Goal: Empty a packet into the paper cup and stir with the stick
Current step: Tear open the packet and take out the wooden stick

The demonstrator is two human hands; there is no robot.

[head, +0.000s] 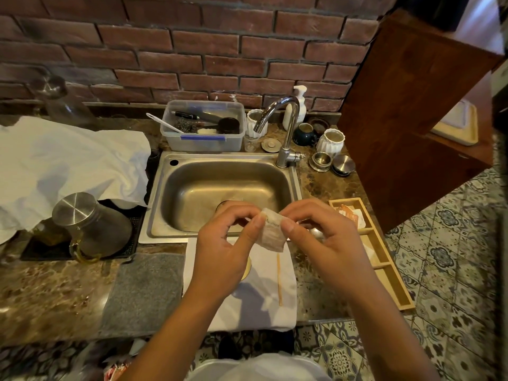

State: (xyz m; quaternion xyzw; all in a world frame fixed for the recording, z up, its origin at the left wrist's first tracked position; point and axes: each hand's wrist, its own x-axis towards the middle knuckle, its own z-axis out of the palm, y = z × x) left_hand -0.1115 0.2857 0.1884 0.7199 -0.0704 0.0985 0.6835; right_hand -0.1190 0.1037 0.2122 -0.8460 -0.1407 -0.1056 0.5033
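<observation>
Head view: packet (pixel 273 232) in both hands' pinching grip

Mottled brown stone counter (pixel 55 292) with inset steel sink (pixel 295 182), grey mat (pixel 145 292), white cloth (pixel 261 306), wooden tray (pixel 395 292).

I counted one packet (pixel 272 232) between my two hands, one stick (pixel 279 281), and two white ribbed cups (pixel 330 139).
</observation>
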